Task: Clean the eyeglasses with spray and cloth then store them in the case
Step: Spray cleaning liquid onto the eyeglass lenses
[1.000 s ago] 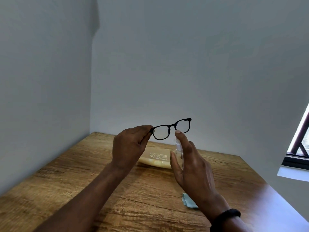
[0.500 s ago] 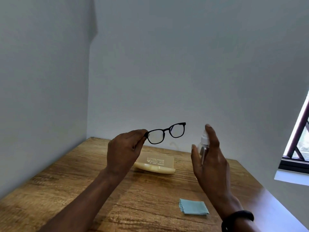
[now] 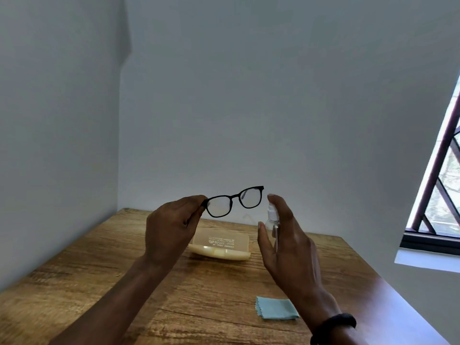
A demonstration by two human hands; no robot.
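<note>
the left hand is hanging in the air above the left end of the case, its fingers curling in and pinching the left tip of the eyeglasses. the eyeglasses are floating above the case, front facing the camera and tilting up toward the right. they are showing a thin black frame, two rounded-square lenses and a narrow bridge, with a faint haze in the left lens. the case is lying on the wooden table, pale cream with small white print on top.

above the right end of the case, the right hand is gripping the spray bottle, a small clear one with a white nozzle. the thumb is pressing its side and the forefinger is sitting on top of the nozzle. in front of the case and to its right, a light blue cloth with a zigzag edge is lying folded on the table.

the left hand is covering the near temple and the left end of the case. the far temple is hard to make out behind the right lens. the print is too small to read, and whether the case is closed is not showing. the right palm is hiding the bottle's lower part, and the right wrist is covering one corner of the cloth.
</note>
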